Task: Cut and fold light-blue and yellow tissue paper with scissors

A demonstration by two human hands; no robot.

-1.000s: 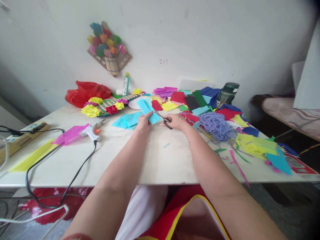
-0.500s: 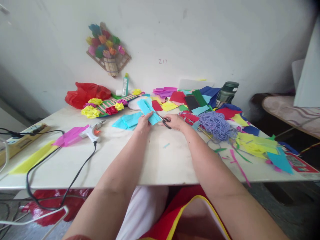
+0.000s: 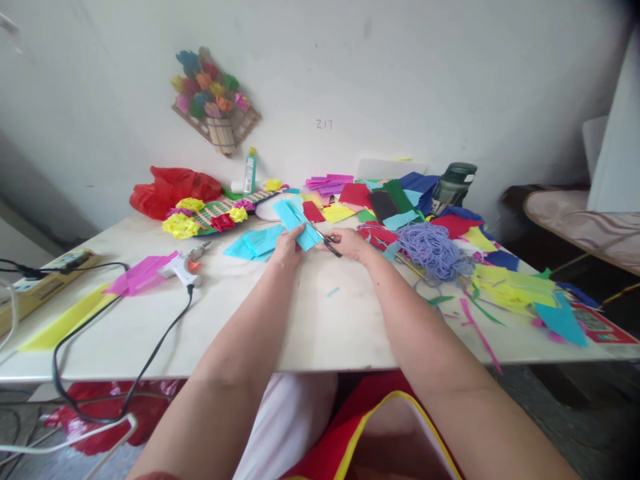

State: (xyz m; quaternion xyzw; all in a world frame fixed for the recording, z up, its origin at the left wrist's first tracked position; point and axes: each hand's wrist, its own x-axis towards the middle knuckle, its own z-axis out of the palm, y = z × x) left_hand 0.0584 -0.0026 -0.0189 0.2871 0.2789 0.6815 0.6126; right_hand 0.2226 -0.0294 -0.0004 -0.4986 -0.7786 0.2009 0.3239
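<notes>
My left hand (image 3: 290, 244) pinches a folded strip of light blue paper (image 3: 286, 215) above the middle of the table. Closed round the dark handles of a pair of scissors (image 3: 332, 248), my right hand (image 3: 349, 243) is just to the right of it. The scissor blades lie across the paper, pointing up and left. Whether the blades are parted is too small to tell. More light blue paper (image 3: 255, 241) rests on the table beside my left hand, and a small blue scrap (image 3: 333, 291) lies between my forearms.
Left of my arms are a white glue gun (image 3: 181, 268) with its black cord, magenta paper (image 3: 143, 275) and a power strip (image 3: 50, 283). Behind stands a flower-decorated board (image 3: 215, 215). Purple yarn (image 3: 431, 252), a phone (image 3: 383, 207), coloured paper and a dark bottle (image 3: 454, 187) occupy the right.
Almost nothing differs. Both hands keep hold of the paper and the scissors in nearly the same place; the whole view has shifted very slightly.
</notes>
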